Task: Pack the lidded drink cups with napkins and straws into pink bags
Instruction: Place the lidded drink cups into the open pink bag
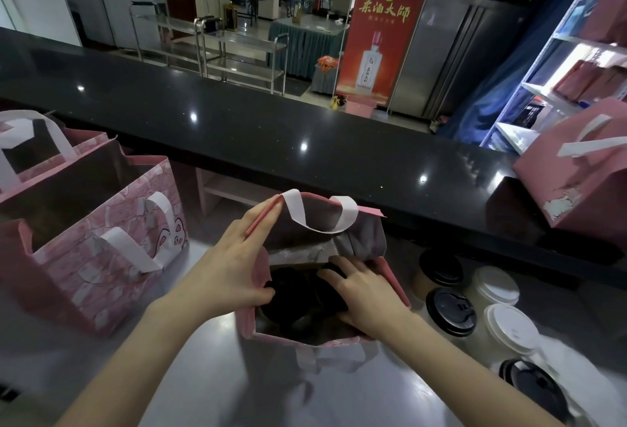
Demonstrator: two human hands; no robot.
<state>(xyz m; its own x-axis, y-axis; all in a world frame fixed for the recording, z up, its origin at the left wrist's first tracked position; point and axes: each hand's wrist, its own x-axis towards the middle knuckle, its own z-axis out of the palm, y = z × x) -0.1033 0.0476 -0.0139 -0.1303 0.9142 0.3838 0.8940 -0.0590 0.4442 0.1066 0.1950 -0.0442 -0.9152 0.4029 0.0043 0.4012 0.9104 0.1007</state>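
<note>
Holding the open pink fabric bag (319,294), left hand (224,274) fingers clamped on its rim, right hand (369,294) fingers spread over dark-lidded cups inside; five lidded paper cups (475,308) remain unpacked on the worktop (210,358).

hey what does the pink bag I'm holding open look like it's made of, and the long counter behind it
The pink bag looks like thin non-woven fabric or coated paper, I can't tell which: its wall creases softly, with a dull silvery lining and flat white strap handles. The counter looks like polished black stone or a stone-look composite: glossy, finely speckled, mirroring ceiling lights as sharp dots.
</note>
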